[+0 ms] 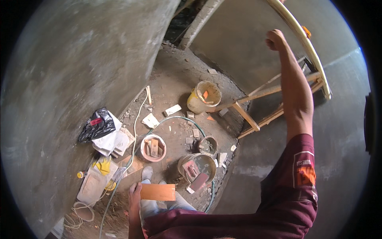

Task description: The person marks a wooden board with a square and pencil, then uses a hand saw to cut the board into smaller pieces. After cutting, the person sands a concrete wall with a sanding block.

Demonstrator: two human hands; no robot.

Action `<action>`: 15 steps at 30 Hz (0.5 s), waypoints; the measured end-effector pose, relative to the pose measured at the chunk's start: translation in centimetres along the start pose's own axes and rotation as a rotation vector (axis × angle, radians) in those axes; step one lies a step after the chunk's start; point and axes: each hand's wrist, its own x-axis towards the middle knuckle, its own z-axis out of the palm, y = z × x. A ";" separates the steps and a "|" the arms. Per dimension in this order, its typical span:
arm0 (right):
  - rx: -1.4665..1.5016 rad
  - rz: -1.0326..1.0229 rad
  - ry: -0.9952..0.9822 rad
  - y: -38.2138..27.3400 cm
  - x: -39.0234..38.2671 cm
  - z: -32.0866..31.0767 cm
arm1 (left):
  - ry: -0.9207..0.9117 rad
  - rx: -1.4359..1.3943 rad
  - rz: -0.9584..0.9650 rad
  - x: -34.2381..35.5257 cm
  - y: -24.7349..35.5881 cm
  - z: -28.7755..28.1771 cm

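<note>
At the lower middle, my left hand is closed round the left end of a flat orange rectangular board. The board lies level above my legs, its broad face upward; any handle beneath is hidden. My right arm reaches up and far right, toward the grey plastered wall. At its end my right hand is curled into a fist; what it holds, if anything, does not show. Just right of that fist a long pale beam runs past, apart from it, with a small orange thing at its side.
A wooden trestle leans below the beam. Buckets stand on the rubble-strewn floor: a yellow one, a pinkish one with wooden pieces, and a grey one with tools across it. A green hose winds between them. Bags lie by the left wall.
</note>
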 end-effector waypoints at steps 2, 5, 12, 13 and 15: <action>-0.105 0.026 0.008 0.2 1.4 -1.1 | -0.001 0.004 0.000 -0.2 -0.7 0.3; -0.377 -0.281 -0.166 2.1 5.8 -4.9 | -0.204 0.013 0.052 -0.3 1.3 3.0; -0.334 -0.725 -1.046 11.6 -33.1 17.5 | -0.369 0.082 0.162 0.5 9.7 1.8; -0.316 -0.583 -1.208 13.4 -39.2 17.3 | -0.437 0.061 0.196 0.6 10.2 3.1; -0.045 -0.392 -1.437 17.7 -47.0 17.9 | -0.560 0.059 0.146 0.4 10.7 5.9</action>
